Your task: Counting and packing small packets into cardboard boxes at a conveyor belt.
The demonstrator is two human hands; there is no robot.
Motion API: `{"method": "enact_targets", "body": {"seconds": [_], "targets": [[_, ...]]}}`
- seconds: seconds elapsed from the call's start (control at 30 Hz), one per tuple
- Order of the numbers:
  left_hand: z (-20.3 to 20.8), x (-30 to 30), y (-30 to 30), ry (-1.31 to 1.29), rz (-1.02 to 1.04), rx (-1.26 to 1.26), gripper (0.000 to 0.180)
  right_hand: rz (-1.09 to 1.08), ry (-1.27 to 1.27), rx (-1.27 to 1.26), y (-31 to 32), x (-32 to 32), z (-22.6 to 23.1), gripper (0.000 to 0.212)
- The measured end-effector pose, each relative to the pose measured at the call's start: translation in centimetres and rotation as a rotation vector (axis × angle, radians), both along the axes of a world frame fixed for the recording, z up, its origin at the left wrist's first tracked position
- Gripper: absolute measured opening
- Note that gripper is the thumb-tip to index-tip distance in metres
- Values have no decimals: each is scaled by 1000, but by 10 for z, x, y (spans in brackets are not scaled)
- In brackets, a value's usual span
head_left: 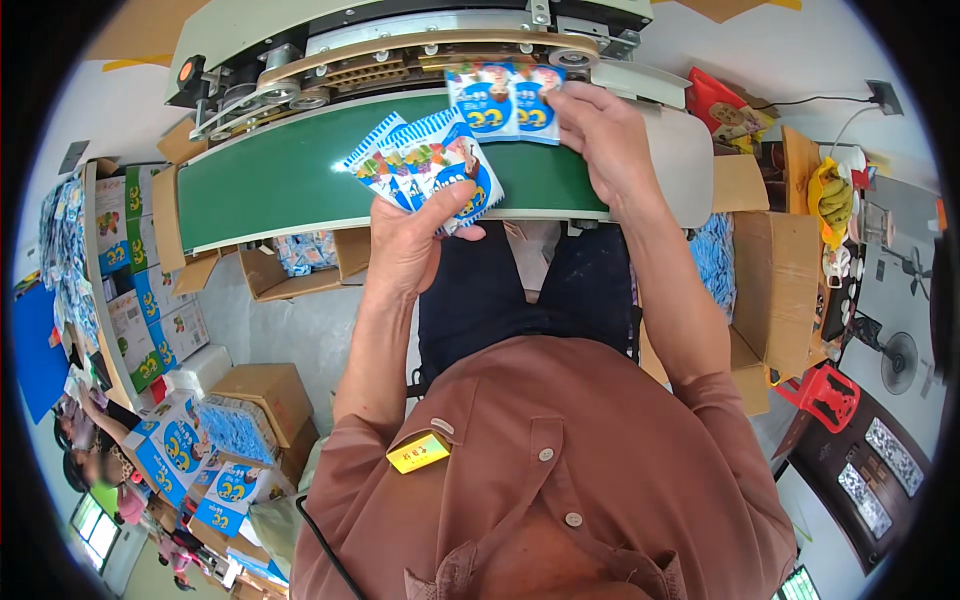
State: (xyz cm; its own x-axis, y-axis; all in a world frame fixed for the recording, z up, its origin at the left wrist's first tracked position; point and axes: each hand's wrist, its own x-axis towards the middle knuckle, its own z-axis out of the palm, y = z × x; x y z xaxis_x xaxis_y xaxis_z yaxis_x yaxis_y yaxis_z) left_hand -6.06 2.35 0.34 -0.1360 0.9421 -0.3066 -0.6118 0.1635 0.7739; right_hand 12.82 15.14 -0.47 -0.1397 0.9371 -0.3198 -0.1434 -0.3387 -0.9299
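Got fanned blue-white packets [440,167] gripped in my left hand [415,235], thumb on top, over green bed [270,180]. My right hand [610,140] pinching edge of packet pair [513,118], up by machine [420,40].

sachets [428,163]: glossy plastic film; belt [285,180]: smooth; pulley [574,58]: shiny metal; carton [782,290]: matt cardboard; shirt [640,440]: matt cloth

I note bright, even light; the lower-left window [95,532] is washed out. Fisheye distortion bows the green conveyor belt [265,190]; corners fall black. Upper sachets [488,108] show slight blur.
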Motion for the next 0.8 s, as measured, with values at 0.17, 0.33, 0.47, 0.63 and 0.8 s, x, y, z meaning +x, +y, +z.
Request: {"method": "enact_targets", "body": {"seconds": [0.17,0.33,0.47,0.63,0.8], "targets": [[6,10,2,53,50,-33,41,91,-81,157,-44,17,7,38],[7,34,10,133,-36,11,42,380,112,1,-69,15,29,32],[15,49,10,156,-79,40,37,263,115,-39,-71,28,11,28],[8,53,10,42,-60,10,34,111,249,-86,-74,40,9,26],[4,53,14,43,-77,3,33,188,245,-111,-68,44,8,25]]}}
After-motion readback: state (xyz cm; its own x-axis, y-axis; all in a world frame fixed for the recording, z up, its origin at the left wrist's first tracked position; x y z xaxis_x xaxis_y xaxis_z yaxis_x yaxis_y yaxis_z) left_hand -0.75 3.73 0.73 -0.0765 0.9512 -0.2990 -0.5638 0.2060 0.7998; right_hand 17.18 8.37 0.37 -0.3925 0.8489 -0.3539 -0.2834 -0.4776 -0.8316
